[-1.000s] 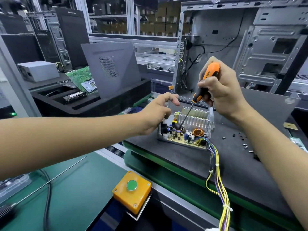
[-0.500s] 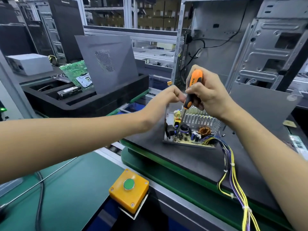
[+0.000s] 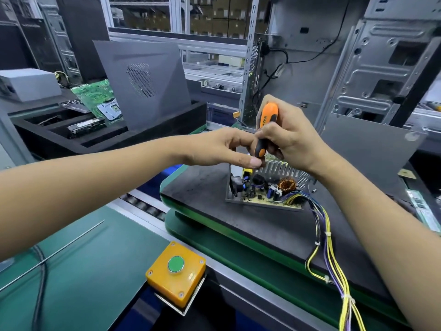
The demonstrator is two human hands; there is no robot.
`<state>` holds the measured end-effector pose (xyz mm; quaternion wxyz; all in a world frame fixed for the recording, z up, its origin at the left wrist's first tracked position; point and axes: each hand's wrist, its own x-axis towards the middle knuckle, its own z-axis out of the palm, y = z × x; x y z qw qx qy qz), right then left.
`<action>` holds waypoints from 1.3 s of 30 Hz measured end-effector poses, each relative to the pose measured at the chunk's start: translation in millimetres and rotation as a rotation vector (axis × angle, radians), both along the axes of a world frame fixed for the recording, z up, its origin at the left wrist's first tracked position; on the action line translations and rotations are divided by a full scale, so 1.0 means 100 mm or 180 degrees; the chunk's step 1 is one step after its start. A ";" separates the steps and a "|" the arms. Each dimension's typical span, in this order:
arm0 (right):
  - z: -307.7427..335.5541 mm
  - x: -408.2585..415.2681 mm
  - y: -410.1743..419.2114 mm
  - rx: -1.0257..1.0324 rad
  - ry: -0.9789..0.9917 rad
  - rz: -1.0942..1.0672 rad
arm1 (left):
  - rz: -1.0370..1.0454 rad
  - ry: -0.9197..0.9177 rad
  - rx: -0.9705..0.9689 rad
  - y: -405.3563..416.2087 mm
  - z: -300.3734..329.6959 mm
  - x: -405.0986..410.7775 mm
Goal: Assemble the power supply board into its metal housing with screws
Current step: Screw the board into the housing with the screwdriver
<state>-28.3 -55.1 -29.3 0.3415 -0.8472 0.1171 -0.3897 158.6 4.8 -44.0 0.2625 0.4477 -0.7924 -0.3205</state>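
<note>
The power supply board, with a copper coil and finned heatsinks, lies in its shallow grey metal housing on a dark mat. Its yellow and purple wire bundle trails off toward the front right. My right hand grips an orange and black screwdriver, held nearly upright over the board's back left corner. My left hand pinches the screwdriver's shaft just below the handle. The tip is hidden among the components.
A dark mat on a green-edged pallet carries the housing. A yellow box with a green button sits at the front. A foam tray with a green circuit board stands left. An open computer case rises behind. A loose screw lies on the mat.
The screwdriver has swung from a slant to nearly upright, and my right hand has come lower and closer to the board. My left fingers have closed on the shaft.
</note>
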 end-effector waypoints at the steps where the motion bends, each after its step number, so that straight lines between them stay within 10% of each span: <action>1: 0.00 0.00 0.00 -0.0063 0.0011 -0.0033 | -0.0014 0.0000 0.0017 0.01 0.00 -0.01; 39: 0.00 -0.02 0.02 -0.0343 0.0298 -0.0313 | -0.0009 -0.0451 -0.0020 0.05 0.10 -0.04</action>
